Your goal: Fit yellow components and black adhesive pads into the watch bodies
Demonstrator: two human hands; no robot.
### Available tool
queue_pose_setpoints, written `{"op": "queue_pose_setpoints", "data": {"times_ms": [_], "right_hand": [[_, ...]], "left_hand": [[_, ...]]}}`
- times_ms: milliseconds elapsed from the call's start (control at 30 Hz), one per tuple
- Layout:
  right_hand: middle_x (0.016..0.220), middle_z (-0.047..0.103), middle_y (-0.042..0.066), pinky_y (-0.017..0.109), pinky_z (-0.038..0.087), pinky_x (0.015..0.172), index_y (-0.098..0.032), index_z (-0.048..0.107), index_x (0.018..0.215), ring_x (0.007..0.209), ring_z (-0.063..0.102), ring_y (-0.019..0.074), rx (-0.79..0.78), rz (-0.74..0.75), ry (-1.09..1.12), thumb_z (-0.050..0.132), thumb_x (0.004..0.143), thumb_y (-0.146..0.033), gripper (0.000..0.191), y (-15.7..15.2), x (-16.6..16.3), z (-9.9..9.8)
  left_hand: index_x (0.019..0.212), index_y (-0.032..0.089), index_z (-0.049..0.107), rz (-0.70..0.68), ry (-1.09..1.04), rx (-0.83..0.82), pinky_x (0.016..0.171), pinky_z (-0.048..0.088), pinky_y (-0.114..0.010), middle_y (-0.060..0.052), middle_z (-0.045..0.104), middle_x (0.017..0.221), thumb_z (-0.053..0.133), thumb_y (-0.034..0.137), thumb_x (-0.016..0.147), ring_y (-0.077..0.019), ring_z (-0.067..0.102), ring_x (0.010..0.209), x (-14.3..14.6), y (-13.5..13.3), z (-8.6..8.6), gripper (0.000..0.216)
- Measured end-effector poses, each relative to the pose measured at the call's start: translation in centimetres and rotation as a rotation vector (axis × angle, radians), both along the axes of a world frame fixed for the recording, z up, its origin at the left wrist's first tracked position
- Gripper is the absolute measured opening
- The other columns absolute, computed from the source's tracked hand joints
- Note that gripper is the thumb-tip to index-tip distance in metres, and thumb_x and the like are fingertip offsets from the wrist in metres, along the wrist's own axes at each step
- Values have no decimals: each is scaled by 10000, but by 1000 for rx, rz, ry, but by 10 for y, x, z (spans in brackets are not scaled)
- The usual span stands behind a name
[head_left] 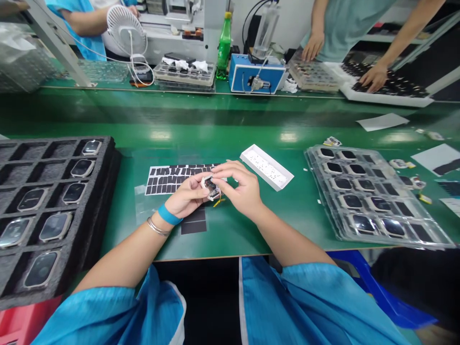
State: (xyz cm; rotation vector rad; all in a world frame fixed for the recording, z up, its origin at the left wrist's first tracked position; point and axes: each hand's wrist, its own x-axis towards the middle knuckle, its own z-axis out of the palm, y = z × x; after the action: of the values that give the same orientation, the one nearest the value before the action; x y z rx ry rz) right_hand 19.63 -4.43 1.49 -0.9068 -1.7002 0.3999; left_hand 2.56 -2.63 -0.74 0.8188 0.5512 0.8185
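**A:** Head view: what do the hands have?

**B:** The left hand point(185, 196) and right hand point(241, 186) both grip a small watch body point(211, 188) between their fingertips, over the green workbench point(230, 237). A yellow flex strip point(217, 202) shows just below it.

**A:** What's nearby?

**B:** A sheet of black pads point(172, 178) lies just beside it; a white tray point(266, 166) sits near the right hand.
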Motion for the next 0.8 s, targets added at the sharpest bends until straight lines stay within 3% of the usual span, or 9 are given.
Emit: {"op": "queue_pose_setpoints", "data": {"times_ms": [300,467,800], "right_hand": [[863,757,-7,446,468,963,-252,674,748,825,698,188,144,-51,-150,674,875,-199,138,2,-1,-4],[869,761,11,402,501,898,-227,684,783,847,709,188,59,54,-68,701,861,-188,88,5,1,-5],[844,748,20,368,524,840,-223,703,788,838,692,184,13,64,-11,724,843,-180,73,6,1,-9]], "left_hand": [[1033,166,700,-48,5,-90,777,577,-275,2,685,813,895,229,574,-122,673,750,-1,0,2,503],[1068,143,689,-61,10,-85,732,564,-250,-17,701,821,883,235,598,-129,677,738,-2,2,3,517],[1080,150,706,-75,1,-104,749,574,-249,-24,708,859,874,232,616,-135,684,783,-1,0,3,500]]}}
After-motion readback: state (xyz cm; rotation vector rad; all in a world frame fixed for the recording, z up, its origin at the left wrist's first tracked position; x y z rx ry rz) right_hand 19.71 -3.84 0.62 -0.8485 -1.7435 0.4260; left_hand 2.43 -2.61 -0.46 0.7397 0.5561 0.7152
